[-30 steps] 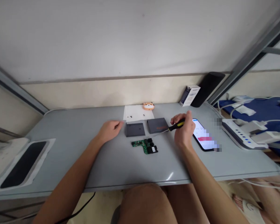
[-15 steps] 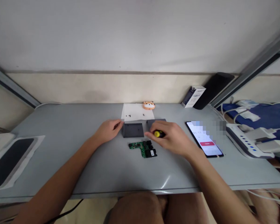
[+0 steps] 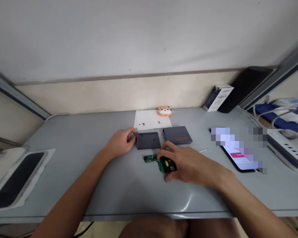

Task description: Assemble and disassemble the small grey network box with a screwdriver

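Observation:
My right hand (image 3: 188, 163) lies low on the grey table (image 3: 129, 185), closed round a screwdriver whose yellow handle end (image 3: 167, 162) shows, and its fingers reach onto the green circuit board (image 3: 152, 158). My left hand (image 3: 120, 142) rests with curled fingers against the left edge of a dark grey case half (image 3: 148, 140). A second grey case half with red lettering (image 3: 177, 135) sits just to the right of it. Behind them lies a white paper sheet (image 3: 151, 119) with several small dark screws on it.
An orange animal-shaped item (image 3: 164, 111) sits at the back by the wall. A lit phone (image 3: 240, 155) lies to the right, with a small box (image 3: 218, 97) and a black cylinder (image 3: 243, 88) behind it. A white power strip (image 3: 288, 147) is far right; a dark tablet (image 3: 15, 178) far left.
My right hand has carried the screwdriver from beside the phone leftwards and down onto the circuit board. My left hand has stayed at the case half. The view shifted slightly.

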### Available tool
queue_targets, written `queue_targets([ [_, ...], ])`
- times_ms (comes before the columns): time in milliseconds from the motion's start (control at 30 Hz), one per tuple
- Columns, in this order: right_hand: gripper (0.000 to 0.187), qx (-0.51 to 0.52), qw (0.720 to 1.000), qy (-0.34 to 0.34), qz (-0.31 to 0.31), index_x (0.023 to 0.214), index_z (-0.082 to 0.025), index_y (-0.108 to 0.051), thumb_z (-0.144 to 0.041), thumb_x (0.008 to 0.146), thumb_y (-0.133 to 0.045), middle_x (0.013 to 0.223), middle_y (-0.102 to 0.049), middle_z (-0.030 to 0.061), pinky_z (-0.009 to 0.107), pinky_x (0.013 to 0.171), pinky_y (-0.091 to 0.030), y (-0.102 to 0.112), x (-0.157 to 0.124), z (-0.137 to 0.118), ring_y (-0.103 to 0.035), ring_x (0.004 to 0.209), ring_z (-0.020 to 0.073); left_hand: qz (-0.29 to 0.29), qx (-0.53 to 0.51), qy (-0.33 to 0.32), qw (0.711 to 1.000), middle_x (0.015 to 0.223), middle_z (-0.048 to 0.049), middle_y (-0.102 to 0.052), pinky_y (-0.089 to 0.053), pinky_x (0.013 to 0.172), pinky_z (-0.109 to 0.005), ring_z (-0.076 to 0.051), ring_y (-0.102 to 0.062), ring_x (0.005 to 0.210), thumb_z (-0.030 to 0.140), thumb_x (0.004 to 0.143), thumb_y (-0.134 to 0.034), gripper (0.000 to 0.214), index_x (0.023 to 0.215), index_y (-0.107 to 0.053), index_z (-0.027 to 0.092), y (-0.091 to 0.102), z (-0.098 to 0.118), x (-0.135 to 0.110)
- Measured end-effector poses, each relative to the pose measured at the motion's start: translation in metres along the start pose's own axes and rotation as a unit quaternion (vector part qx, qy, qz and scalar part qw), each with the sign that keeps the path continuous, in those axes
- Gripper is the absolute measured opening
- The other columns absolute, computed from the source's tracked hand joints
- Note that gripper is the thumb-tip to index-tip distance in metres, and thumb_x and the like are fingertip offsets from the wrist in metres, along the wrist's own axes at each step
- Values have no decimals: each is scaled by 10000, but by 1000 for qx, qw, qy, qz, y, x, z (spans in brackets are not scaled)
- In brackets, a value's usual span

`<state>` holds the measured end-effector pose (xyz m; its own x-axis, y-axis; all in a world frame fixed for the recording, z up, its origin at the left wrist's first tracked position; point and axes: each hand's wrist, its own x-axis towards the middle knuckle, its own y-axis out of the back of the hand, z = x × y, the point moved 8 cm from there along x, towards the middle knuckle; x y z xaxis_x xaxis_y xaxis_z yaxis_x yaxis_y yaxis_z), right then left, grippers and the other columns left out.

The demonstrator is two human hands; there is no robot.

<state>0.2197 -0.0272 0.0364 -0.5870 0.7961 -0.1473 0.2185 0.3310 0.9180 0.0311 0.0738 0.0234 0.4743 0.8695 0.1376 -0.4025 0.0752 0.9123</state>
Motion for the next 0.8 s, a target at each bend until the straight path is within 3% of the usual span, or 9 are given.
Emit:
queue_targets([
  [100,384,16,1000,11,21,1221,-295,-709,-400,871,-826,1226,-679,28,360,685,-535,4,0,2,-724,769,202,-1,8,3,1000,649,22,-511,-371,637,-307,-178,-483,601,305,942,-491,224,1029,-669,200,0,0,0],
  [167,328,22,997,24,76,1219,-316,-719,-410,911,-785,1290,-678,22,357,742,-547,17,2,4,-742,844,202,-8,10,8,1000,656,20,-520,-380,637,-307,-179,-496,606,306,939,-506,224,1044,-676,204,-1,0,0],
  [233,313,-12,991,16,129,1242,-316,-721,-431,951,-733,1371,-659,40,353,719,-536,33,6,9,-740,831,197,-16,12,10,1000,668,17,-536,-391,640,-306,-180,-508,615,300,936,-520,217,1048,-679,206,-2,0,0],
  [300,338,-71,988,-5,133,1262,-313,-725,-455,955,-722,1365,-667,54,360,684,-517,42,17,15,-732,781,204,-22,11,6,1000,674,15,-548,-401,646,-306,-179,-512,619,293,936,-521,211,1044,-679,205,-3,1,0],
  [400,284,-133,986,-10,104,1197,-309,-759,-472,977,-684,1322,-689,53,348,638,-473,42,36,20,-728,743,208,-13,8,-6,1000,671,16,-553,-418,658,-308,-177,-507,615,289,938,-511,211,1041,-674,205,-2,2,0],
  [633,225,-87,981,-2,172,1146,-306,-779,-428,979,-692,1358,-699,53,349,670,-519,35,40,25,-765,842,217,-3,10,-31,999,662,19,-586,-480,717,-326,-186,-546,622,274,939,-520,227,1089,-681,219,-3,3,-3],
  [800,213,-81,977,25,198,1123,-301,-787,-414,951,-731,1333,-727,37,355,626,-541,26,41,24,-774,795,208,-6,17,-50,999,726,-10,-661,-528,804,-353,-198,-613,671,259,965,-522,259,1154,-691,204,-4,7,-5],
])
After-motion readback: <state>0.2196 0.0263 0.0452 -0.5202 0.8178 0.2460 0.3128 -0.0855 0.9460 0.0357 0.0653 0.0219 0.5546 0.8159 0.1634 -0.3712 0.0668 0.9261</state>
